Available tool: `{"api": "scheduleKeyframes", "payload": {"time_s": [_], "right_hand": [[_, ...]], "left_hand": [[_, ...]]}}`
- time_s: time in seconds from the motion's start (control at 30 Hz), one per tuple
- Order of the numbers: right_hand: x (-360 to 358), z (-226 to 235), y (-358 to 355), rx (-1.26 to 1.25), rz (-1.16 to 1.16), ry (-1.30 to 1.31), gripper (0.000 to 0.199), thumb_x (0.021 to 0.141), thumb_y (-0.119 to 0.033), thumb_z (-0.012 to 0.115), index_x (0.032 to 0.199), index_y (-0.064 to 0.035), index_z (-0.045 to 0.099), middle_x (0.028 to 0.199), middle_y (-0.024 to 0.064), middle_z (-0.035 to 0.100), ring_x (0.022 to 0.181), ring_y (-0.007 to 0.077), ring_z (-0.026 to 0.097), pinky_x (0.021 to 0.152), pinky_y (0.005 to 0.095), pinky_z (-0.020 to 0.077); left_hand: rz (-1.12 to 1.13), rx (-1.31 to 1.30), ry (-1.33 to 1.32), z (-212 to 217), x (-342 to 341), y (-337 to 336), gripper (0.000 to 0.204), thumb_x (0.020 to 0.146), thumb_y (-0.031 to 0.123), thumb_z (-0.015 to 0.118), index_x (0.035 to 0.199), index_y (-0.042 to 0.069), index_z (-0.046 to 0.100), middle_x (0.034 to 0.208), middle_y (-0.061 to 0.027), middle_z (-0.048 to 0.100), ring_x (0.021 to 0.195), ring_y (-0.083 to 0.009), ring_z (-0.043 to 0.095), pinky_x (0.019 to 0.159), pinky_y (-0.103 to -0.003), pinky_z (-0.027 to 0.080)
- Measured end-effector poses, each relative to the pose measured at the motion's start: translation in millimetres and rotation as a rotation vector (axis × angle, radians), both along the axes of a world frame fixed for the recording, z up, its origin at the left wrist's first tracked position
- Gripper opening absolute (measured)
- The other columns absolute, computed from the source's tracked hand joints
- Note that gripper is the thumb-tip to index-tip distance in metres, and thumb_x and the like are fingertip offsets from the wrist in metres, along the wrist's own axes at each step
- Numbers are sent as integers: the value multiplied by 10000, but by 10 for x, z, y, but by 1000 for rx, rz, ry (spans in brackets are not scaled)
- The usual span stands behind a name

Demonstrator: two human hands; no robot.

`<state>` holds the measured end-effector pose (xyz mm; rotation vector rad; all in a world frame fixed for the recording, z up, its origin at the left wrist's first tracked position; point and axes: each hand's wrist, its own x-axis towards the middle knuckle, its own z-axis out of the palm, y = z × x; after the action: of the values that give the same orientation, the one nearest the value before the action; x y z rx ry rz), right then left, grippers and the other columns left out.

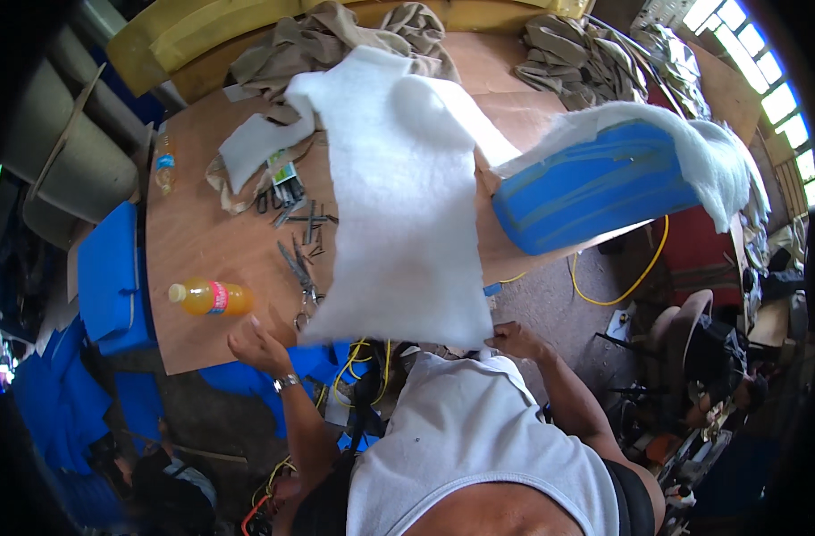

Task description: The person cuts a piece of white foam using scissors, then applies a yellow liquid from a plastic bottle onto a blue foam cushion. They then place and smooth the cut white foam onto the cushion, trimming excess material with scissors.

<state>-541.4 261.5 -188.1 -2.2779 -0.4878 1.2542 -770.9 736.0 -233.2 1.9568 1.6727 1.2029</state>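
A long sheet of white fluffy batting (404, 205) lies across the wooden table (189, 259), its near end at the front edge. My right hand (520, 342) pinches the sheet's near right corner. My left hand (261, 347), with a watch at the wrist, is held off the sheet's near left corner. Its fingers are apart and hold nothing. Beyond it lies a bottle of orange drink (213, 297) on its side. Scissors (298, 272) lie between bottle and batting. To the right, a streaked blue padded piece (595, 188) is partly covered by more white batting (716, 170).
Small dark metal pieces (313, 221) and a green packet (282, 170) lie left of the batting. Crumpled beige fabric (327, 40) fills the far side. A clear bottle (164, 170) stands at the left edge, near a blue chair (113, 277). A yellow cable (617, 299) loops at right.
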Motion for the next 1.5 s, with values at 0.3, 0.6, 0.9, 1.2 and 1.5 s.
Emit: {"api": "scheduleKeyframes", "payload": {"time_s": [0.3, 0.6, 0.9, 1.2, 1.5], "right_hand": [[-420, -674, -1451, -544, -120, -233, 308, 893, -341, 617, 1043, -97, 731, 1013, 178, 717, 963, 353, 689, 875, 436, 534], [-571, -817, -1734, -334, -431, -203, 264, 903, -300, 636, 1052, -96, 713, 847, 113, 700, 790, 229, 667, 723, 385, 502], [24, -677, -1311, 154, -102, -228, 270, 931, -313, 612, 1007, -65, 687, 813, 162, 673, 747, 304, 662, 677, 404, 493], [484, -304, -831, 418, -113, -606, 478, 803, -319, 788, 1172, -50, 647, 1180, 199, 660, 1078, 350, 643, 917, 462, 510], [778, -73, -509, 993, -521, 27, 462, 886, -315, 705, 1223, -6, 635, 1147, 133, 693, 1047, 252, 660, 925, 409, 507]], "left_hand": [[-747, 157, -134, 171, 1563, -775, 605, 864, 264, 768, 1268, -70, 466, 1308, -224, 526, 1168, -352, 571, 909, -421, 502], [-441, -782, -190, -282, 2696, -1389, 699, 762, 445, 818, 1130, -101, 584, 1110, -223, 660, 1067, -384, 630, 878, -438, 504], [-516, -61, -208, 1033, 2161, -794, 344, 939, 289, 647, 995, -48, 689, 852, -252, 701, 800, -414, 668, 734, -460, 518], [-823, -156, 619, 1197, 1839, -2273, 323, 864, 76, 513, 1137, 91, 684, 990, -177, 687, 955, -325, 645, 889, -493, 507], [-1579, 152, 581, -31, 1556, -4187, 592, 917, 180, 536, 1469, 30, 385, 1526, -175, 373, 1399, -330, 389, 1137, -416, 364]]}}
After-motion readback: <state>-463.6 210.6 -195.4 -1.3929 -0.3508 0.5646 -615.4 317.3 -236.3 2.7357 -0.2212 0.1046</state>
